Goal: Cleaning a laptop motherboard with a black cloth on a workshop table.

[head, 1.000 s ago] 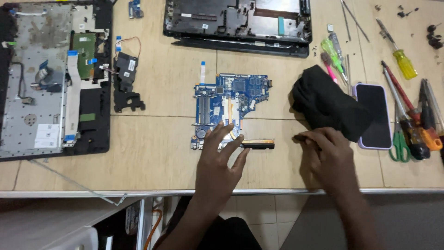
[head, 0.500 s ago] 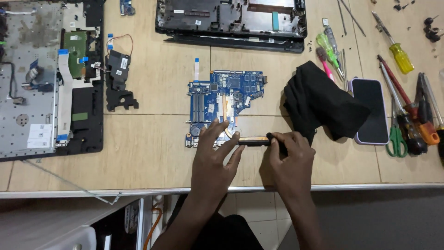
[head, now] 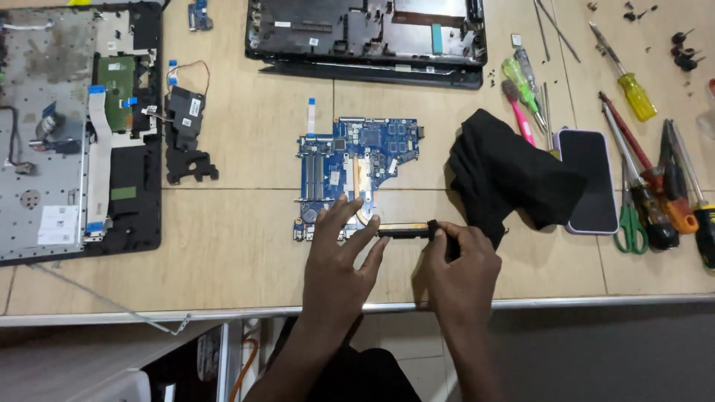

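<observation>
From the head camera, the blue circuit board lies flat mid-table, and everything hangs off it. The left hand rests at the board's near edge, fingers spread and loose, fingertips touching the board's lower rim and the left end of a dark heat-sink bar that juts out to the right of the board's near corner — not gripping, just steadying. The right hand sits just right of that, thumb and fingers pinched on the bar's right end. To the right of the board a crumpled black cloth sits close to the right hand, with a phone face-up just beyond it and a row of screwdrivers farther right. Behind the board sits an opened black laptop base — and well to the left of the board, a keyboard deck lies underside up, a black speaker bracket beside it.
</observation>
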